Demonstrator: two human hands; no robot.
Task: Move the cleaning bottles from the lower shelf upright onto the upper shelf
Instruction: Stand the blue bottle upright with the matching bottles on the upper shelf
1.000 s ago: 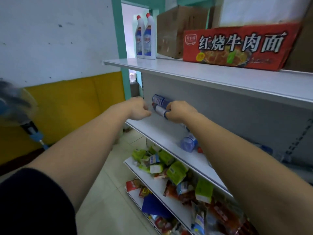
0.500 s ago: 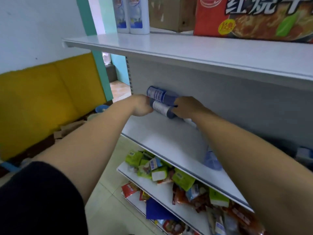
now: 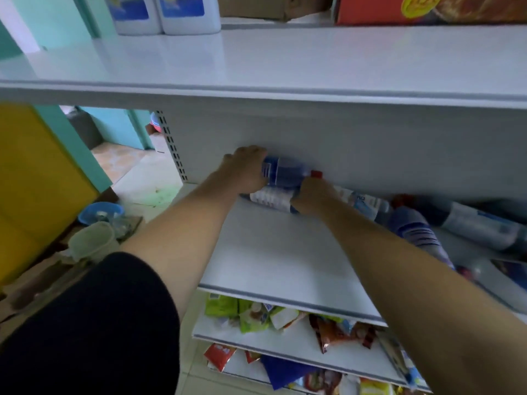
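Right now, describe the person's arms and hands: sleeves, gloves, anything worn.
Both forearms are bare. The left hand and right hand wear no gloves; no watch or ring shows. A dark short sleeve covers the left upper arm.

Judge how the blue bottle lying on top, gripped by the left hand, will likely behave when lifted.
Probably rigid: the blue bottle shows no denting under the left hand. Lying sideways on the white bottle, its round body may roll off if released. Its surface looks smooth, so possibly slippery.
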